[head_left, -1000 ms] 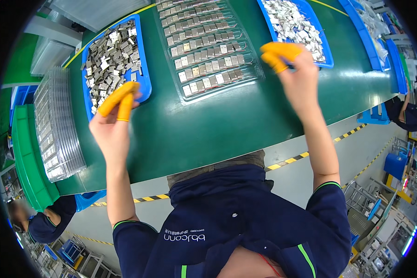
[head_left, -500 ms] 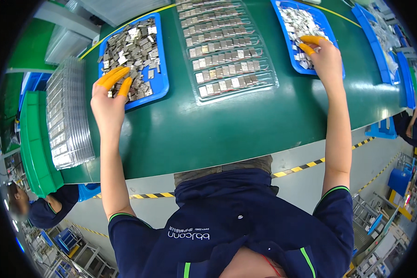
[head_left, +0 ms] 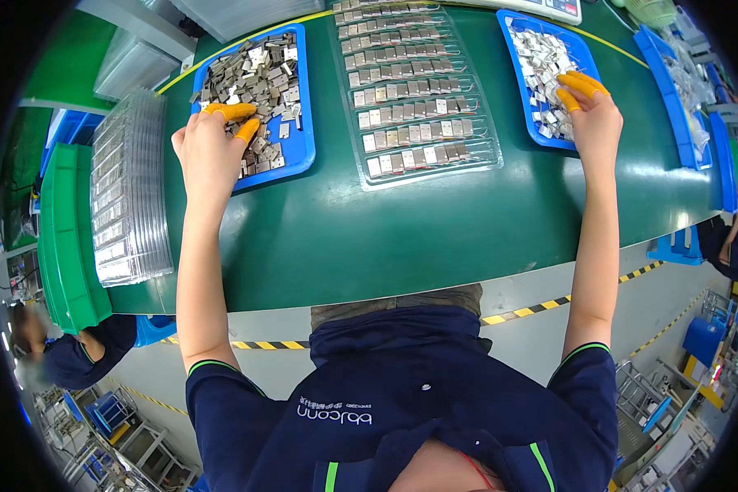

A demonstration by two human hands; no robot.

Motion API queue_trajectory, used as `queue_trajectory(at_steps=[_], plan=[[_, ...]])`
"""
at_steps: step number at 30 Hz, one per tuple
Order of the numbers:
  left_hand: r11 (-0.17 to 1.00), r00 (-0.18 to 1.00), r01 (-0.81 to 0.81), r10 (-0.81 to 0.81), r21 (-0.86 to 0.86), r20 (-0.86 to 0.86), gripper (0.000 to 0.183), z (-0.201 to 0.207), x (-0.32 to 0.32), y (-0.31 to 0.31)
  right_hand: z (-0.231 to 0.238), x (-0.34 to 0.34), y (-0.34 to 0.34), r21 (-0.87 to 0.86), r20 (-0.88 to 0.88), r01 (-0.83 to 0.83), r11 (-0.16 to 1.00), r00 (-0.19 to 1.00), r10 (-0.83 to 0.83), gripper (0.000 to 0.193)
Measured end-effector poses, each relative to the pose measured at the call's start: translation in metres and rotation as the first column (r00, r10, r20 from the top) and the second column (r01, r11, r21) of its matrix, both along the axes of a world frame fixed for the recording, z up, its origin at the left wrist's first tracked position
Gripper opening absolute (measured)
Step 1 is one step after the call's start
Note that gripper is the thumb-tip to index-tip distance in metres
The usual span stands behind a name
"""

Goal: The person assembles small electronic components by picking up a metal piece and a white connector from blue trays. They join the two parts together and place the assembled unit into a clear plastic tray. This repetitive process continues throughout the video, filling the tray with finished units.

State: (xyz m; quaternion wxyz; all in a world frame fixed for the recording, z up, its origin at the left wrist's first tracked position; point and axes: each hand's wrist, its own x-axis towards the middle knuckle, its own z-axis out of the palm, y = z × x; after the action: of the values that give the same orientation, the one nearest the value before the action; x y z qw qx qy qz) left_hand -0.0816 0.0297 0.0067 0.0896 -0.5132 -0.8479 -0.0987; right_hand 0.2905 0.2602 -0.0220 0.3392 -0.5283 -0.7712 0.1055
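Observation:
My left hand [head_left: 211,148], orange cots on its fingers, reaches over the left blue tray [head_left: 305,131]. Its thumb and index finger are bent together above a heap of small grey metal pieces [head_left: 250,78]; whether a piece is between them is hidden. On the right, my right hand [head_left: 592,111] wears the same orange cots. Its thumb and index finger are slightly apart over small white pieces [head_left: 541,57] in another blue tray [head_left: 517,78], with nothing visible between them. Between the hands lies a clear plastic tray [head_left: 430,178] with rows of grey and white wired pieces [head_left: 418,131].
A stack of clear plastic trays [head_left: 127,193] stands at the green table's [head_left: 402,246] left end, beside a green bin [head_left: 61,238]. Blue bins [head_left: 672,98] line the far right. Part of a white device [head_left: 558,8] shows at the back. Other people are at both sides.
The whole view has shifted, bringing the white device at the back into sight. My left hand has moved slightly farther over the grey pieces, its fingertips closer together. My right hand stays over the white pieces.

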Motion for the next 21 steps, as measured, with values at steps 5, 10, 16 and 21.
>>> queue_trajectory(at_steps=[5, 10, 16, 21], plan=[[0.991, 0.991, 0.125, -0.123, 0.037, -0.055, 0.013, -0.006, -0.006, 0.000, 0.001, 0.000, 0.002, 0.040, -0.134, 0.014, 0.999, 0.991, -0.008, 0.016], [0.977, 0.980, 0.169, -0.181, 0.133, 0.087, 0.014, -0.012, -0.009, 0.002, 0.000, 0.004, 0.003, 0.053, -0.272, -0.042, 0.998, 0.961, 0.054, 0.020], [0.952, 0.778, 0.068, -0.238, 0.299, 0.582, 0.019, -0.003, -0.002, 0.005, 0.023, -0.013, -0.021, 0.114, -0.374, -0.111, 0.987, 0.916, 0.146, 0.019], [0.881, 0.365, 0.024, -0.448, 0.473, 0.816, 0.023, 0.011, 0.049, 0.016, 0.039, -0.056, -0.079, -0.163, -0.695, -0.474, 0.865, 0.677, 0.240, 0.026]])
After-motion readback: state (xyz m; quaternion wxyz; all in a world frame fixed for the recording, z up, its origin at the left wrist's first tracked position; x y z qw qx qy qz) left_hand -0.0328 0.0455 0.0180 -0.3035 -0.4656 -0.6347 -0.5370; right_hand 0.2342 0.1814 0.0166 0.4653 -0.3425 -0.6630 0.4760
